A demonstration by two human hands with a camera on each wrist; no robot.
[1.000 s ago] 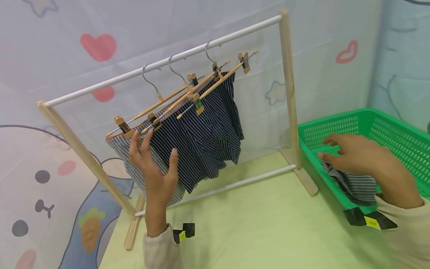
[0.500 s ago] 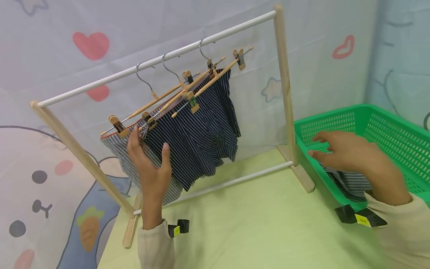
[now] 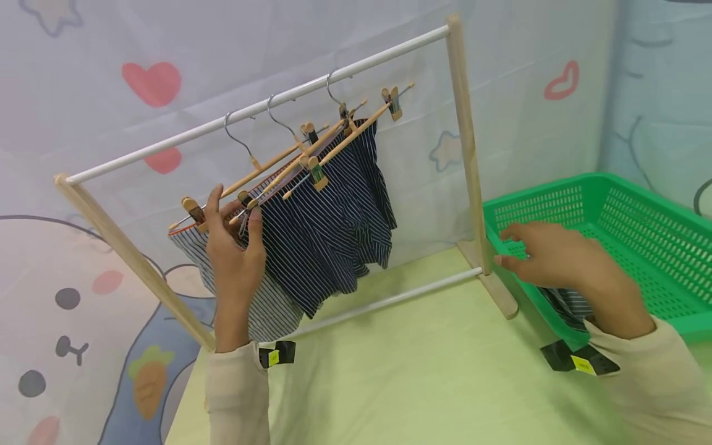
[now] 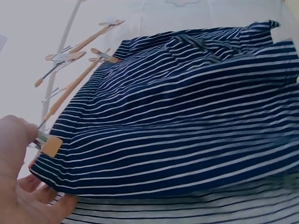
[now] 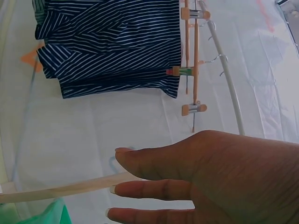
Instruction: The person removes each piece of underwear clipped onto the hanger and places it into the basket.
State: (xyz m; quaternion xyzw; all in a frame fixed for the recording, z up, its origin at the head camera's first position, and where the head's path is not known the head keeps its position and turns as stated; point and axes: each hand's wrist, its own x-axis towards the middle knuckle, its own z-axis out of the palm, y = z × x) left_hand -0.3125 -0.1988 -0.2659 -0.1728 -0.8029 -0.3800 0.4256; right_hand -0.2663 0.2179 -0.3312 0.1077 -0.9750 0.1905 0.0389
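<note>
Left hand (image 3: 236, 256) — thumb (image 3: 255, 232) now against hanger clip (image 4: 51, 146)

hangers (image 3: 364, 126) on the rack (image 3: 300, 89), basket (image 3: 656, 222) at right.

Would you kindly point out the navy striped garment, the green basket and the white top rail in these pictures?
Navy striped garment (image 3: 322, 228): head view, on the middle of its front.
Green basket (image 3: 659, 230): head view, on its perforated right wall.
White top rail (image 3: 303, 87): head view, between two hanger hooks.
</note>
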